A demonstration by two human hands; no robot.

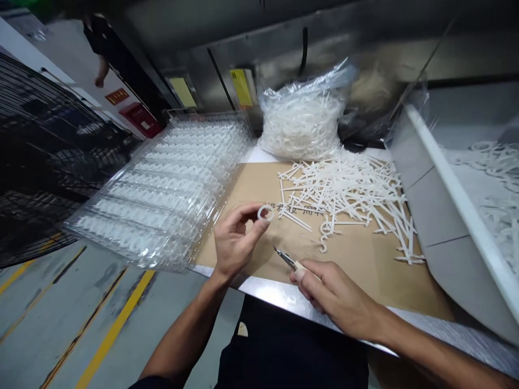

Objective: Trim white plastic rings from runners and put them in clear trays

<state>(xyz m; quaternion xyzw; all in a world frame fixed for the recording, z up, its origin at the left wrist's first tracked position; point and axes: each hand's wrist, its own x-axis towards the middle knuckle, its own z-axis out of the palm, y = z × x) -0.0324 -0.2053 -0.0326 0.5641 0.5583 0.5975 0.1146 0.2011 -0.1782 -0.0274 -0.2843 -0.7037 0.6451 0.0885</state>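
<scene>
Between the thumb and fingers of my left hand (237, 237) is a small white plastic ring (265, 213), held up above the brown cardboard (259, 183). My right hand (330, 289) is closed around a craft knife (286, 257), its pointed metal tip aimed up and left toward the ring but apart from it. The knife's handle is mostly hidden in my fingers. Just beyond my hands, two small white curled pieces (324, 237) lie on the cardboard. Behind them spreads a heap of thin white plastic sticks and rings (344, 186).
Stacked clear trays (162, 183) filled with white parts stand at the left. A clear plastic bag (302, 121) of white pieces sits at the back. On the right, a white bin (441, 227) holds more parts. Another person (117, 59) stands at far left.
</scene>
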